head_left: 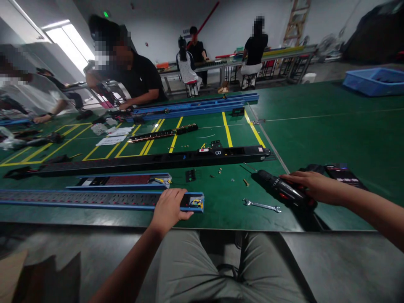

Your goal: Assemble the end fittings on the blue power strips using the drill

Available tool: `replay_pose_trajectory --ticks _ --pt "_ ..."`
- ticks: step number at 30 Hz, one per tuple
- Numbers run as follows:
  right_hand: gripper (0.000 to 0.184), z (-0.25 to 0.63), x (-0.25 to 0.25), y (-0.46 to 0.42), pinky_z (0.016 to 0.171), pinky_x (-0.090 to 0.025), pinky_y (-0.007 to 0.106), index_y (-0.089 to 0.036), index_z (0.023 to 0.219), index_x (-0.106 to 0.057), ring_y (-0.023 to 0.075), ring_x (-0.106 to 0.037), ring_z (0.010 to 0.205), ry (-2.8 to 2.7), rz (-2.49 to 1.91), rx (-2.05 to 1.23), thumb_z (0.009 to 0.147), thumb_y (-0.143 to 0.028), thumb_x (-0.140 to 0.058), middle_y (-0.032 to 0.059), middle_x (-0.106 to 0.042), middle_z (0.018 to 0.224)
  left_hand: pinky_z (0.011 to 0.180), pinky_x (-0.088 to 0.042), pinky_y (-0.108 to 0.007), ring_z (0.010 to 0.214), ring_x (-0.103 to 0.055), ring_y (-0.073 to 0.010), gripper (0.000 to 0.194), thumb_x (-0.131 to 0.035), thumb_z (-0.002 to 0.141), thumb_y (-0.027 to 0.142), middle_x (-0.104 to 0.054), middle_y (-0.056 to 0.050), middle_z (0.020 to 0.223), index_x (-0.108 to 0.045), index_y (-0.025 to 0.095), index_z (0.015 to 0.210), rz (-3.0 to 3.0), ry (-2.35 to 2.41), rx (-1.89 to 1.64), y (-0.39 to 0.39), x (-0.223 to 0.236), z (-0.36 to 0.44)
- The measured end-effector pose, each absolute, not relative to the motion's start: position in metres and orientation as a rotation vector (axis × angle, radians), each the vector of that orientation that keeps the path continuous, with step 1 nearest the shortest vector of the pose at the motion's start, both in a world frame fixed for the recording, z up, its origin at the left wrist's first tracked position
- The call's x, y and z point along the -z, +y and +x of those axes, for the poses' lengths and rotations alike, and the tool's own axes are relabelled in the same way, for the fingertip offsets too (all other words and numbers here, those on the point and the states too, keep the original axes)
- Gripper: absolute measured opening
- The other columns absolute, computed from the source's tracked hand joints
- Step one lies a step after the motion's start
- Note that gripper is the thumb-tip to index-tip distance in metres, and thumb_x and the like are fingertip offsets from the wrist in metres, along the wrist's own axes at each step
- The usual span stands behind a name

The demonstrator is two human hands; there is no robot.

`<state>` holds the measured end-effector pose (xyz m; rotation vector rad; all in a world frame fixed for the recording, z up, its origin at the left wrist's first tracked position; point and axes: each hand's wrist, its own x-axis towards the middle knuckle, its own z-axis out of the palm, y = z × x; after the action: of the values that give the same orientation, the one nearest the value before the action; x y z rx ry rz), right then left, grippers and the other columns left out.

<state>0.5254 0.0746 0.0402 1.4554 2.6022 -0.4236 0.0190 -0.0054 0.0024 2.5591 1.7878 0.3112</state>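
Observation:
My left hand [169,209] is closed over the right end of a long power strip [94,198] in a blue rail, thumb on the near edge. Yellow wires show in its open end. On the right, my right hand [307,185] grips a black cordless drill [277,186] lying on the table, its long bit pointing away to the left. An open-ended wrench [261,205] lies between the hands. Beyond it are a brass screw [246,182] and small nuts. A shorter blue rail section [126,180] lies behind the strip.
A long black power strip [142,162] crosses the green table [315,126], with a black bracket [190,175] before it. Blue rails [195,103] lie at the far side. A blue bin [372,84] stands far right. A co-worker [142,78] sits opposite.

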Motion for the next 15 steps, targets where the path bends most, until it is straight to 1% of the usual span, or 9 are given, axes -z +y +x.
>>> replay_pose_trajectory --ticks 3,6,8,10,11,12,13,14,15 --pt "0.084 0.523 -0.038 0.08 0.087 -0.039 0.032 -0.025 0.139 -0.04 0.0199 -0.055 0.107 2.565 1.447 0.398 0.061 0.004 -0.043 0.0144 -0.055 0.126 0.094 -0.036 -0.04 0.103 -0.051 -0.0284 0.065 -0.077 0.061 0.045 -0.059 -0.009 0.108 -0.052 0.019 0.115 2.545 1.786 -0.319 -0.005 -0.003 0.032" --pt "0.083 0.526 -0.038 0.081 0.089 -0.038 0.033 -0.024 0.138 -0.041 0.0205 -0.054 0.109 2.561 1.425 0.364 0.06 0.004 -0.046 0.0151 -0.055 0.126 0.094 -0.036 -0.041 0.103 -0.051 -0.0287 0.064 -0.076 0.062 0.046 -0.058 -0.009 0.108 -0.052 0.018 0.115 2.525 1.782 -0.334 -0.002 -0.003 0.04" --pt "0.082 0.527 -0.043 0.079 0.09 -0.039 0.034 -0.024 0.135 -0.046 0.0212 -0.053 0.112 2.552 1.46 0.3 0.058 0.005 -0.047 0.0156 -0.055 0.126 0.094 -0.036 -0.042 0.104 -0.051 -0.0288 0.064 -0.075 0.063 0.044 -0.058 -0.01 0.109 -0.052 0.018 0.116 2.51 1.771 -0.354 -0.001 -0.003 0.041" --pt "0.077 0.522 -0.053 0.072 0.089 -0.041 0.033 -0.025 0.128 -0.054 0.021 -0.054 0.112 2.572 1.529 0.232 0.058 0.006 -0.047 0.0155 -0.054 0.128 0.096 -0.035 -0.043 0.106 -0.05 -0.0289 0.064 -0.073 0.064 0.044 -0.057 -0.01 0.111 -0.051 0.018 0.118 2.502 1.74 -0.391 -0.002 -0.004 0.04" --pt "0.072 0.515 -0.058 0.068 0.088 -0.043 0.032 -0.025 0.125 -0.057 0.0203 -0.055 0.111 2.609 1.585 0.196 0.061 0.005 -0.047 0.0151 -0.053 0.128 0.097 -0.035 -0.043 0.108 -0.049 -0.0289 0.065 -0.072 0.066 0.044 -0.056 -0.01 0.114 -0.049 0.018 0.12 2.502 1.715 -0.428 -0.003 -0.006 0.04" --pt "0.063 0.503 -0.063 0.063 0.087 -0.044 0.029 -0.025 0.123 -0.059 0.0189 -0.057 0.108 2.67 1.632 0.181 0.067 0.003 -0.048 0.014 -0.053 0.129 0.099 -0.034 -0.044 0.111 -0.048 -0.0288 0.066 -0.07 0.067 0.043 -0.055 -0.011 0.118 -0.048 0.018 0.123 2.497 1.694 -0.485 -0.004 -0.008 0.041" --pt "0.055 0.487 -0.067 0.059 0.085 -0.045 0.027 -0.025 0.123 -0.058 0.0172 -0.058 0.105 2.756 1.68 0.172 0.074 -0.003 -0.048 0.0123 -0.055 0.126 0.1 -0.034 -0.043 0.113 -0.046 -0.0283 0.064 -0.068 0.07 0.042 -0.053 -0.011 0.121 -0.047 0.018 0.125 2.49 1.675 -0.55 -0.006 -0.013 0.044" --pt "0.043 0.469 -0.068 0.054 0.083 -0.046 0.027 -0.024 0.122 -0.058 0.0168 -0.061 0.097 2.783 1.824 0.124 0.082 -0.012 -0.047 0.0113 -0.06 0.118 0.1 -0.034 -0.042 0.115 -0.045 -0.0274 0.06 -0.065 0.074 0.041 -0.053 -0.01 0.123 -0.047 0.018 0.126 2.476 1.671 -0.619 -0.007 -0.018 0.049" --pt "0.035 0.447 -0.066 0.051 0.076 -0.048 0.026 -0.023 0.118 -0.06 0.0166 -0.063 0.087 2.747 1.966 0.118 0.086 -0.021 -0.047 0.0099 -0.064 0.11 0.1 -0.035 -0.041 0.115 -0.045 -0.0261 0.051 -0.06 0.078 0.038 -0.054 -0.01 0.121 -0.049 0.018 0.124 2.452 1.69 -0.674 -0.008 -0.024 0.055"
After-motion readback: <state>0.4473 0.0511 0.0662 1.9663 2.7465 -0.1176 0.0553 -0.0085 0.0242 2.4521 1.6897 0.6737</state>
